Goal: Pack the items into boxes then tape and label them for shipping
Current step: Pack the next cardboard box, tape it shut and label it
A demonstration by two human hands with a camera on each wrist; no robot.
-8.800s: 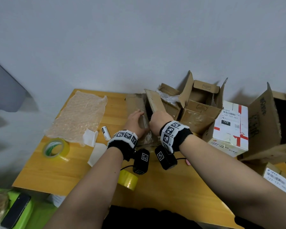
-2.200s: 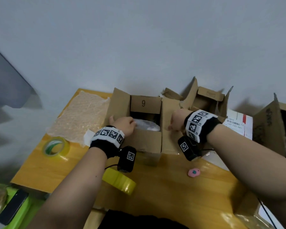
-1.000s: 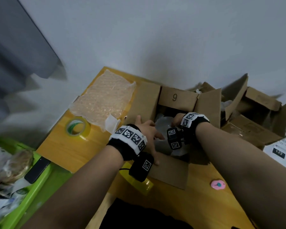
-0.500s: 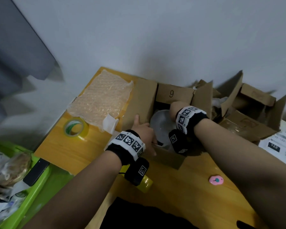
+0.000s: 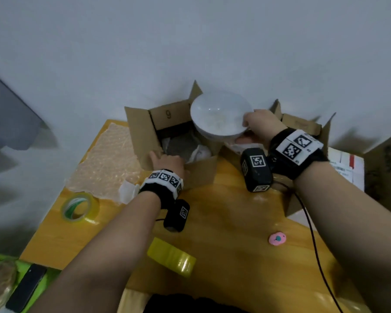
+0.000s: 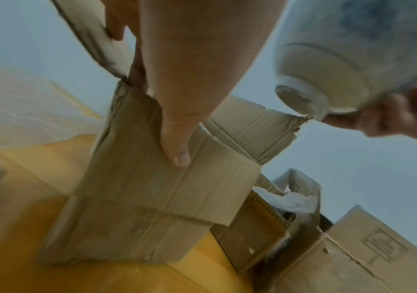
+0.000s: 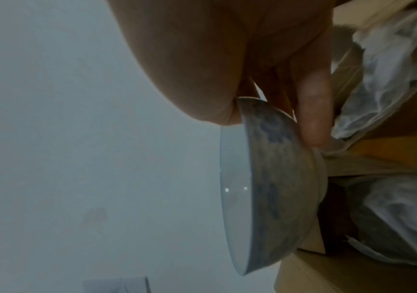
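An open cardboard box marked "9" stands on the wooden table, with crumpled white wrapping paper inside. My left hand grips the box's near-left corner; the left wrist view shows its thumb pressed on the outer wall of the box and its fingers hooked inside. My right hand holds a white bowl with blue markings above the box's right side. It pinches the bowl at the rim, thumb inside and fingers outside. The bowl is tilted.
A bubble wrap sheet and a clear tape roll lie at the left. A yellow tape roll sits near my body and a small pink item at the right. More open boxes and a white labelled box crowd the right.
My right hand has lifted the bowl up out of the box, from low inside it to above its right flap. My left hand keeps its grip on the near-left corner.
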